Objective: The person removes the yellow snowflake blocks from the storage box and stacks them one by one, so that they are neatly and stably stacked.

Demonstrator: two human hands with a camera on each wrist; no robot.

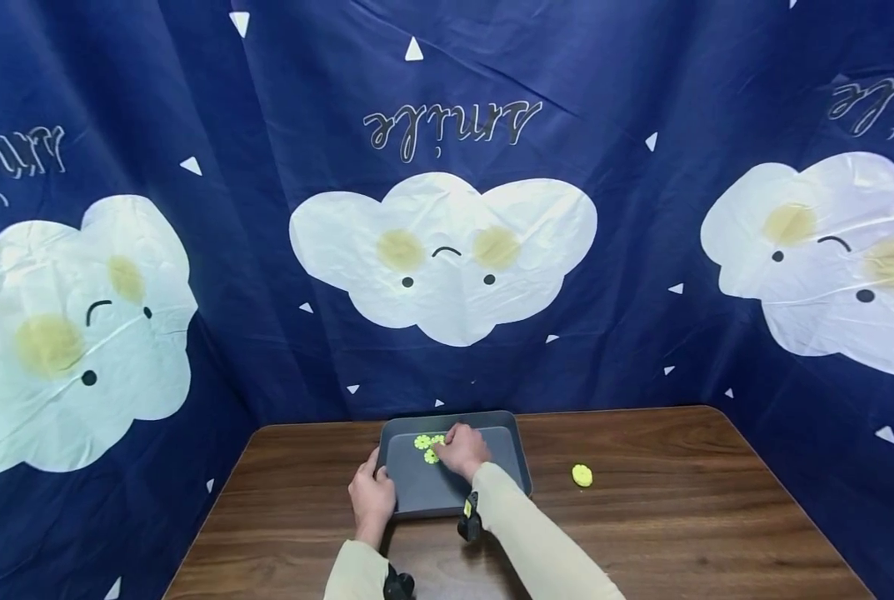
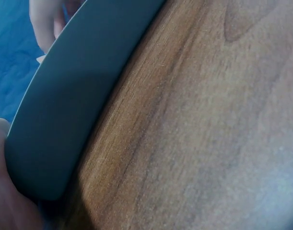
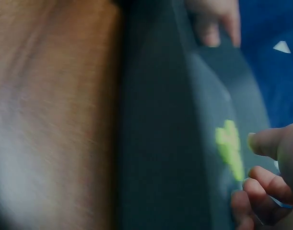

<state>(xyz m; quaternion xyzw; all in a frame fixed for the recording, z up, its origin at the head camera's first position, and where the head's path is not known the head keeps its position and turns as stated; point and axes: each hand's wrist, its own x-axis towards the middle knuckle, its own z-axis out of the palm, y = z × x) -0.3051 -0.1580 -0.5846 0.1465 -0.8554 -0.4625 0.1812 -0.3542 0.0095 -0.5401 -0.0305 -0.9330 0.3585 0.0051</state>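
Observation:
A dark grey rectangular tray (image 1: 424, 492) lies on the table. My left hand (image 1: 372, 497) grips its left side, thumb over the rim. Small yellow-green flower-shaped pieces (image 1: 422, 442) lie close together on the tray floor, left of its middle. My right hand (image 1: 465, 452) is over the tray just beside them and covers part of the group. In the right wrist view, the thumb (image 3: 266, 143) and fingers stand apart near the pieces (image 3: 228, 146), with nothing visible between them. Blur hides the pieces' exact outlines there.
Another yellow-green piece (image 1: 582, 476) lies on the wooden table (image 1: 679, 500), right of the tray. A blue curtain (image 1: 447, 375) with white clouds hangs behind and along both sides of the table. Dark wrist cameras (image 1: 470, 518) sit on both sleeves.

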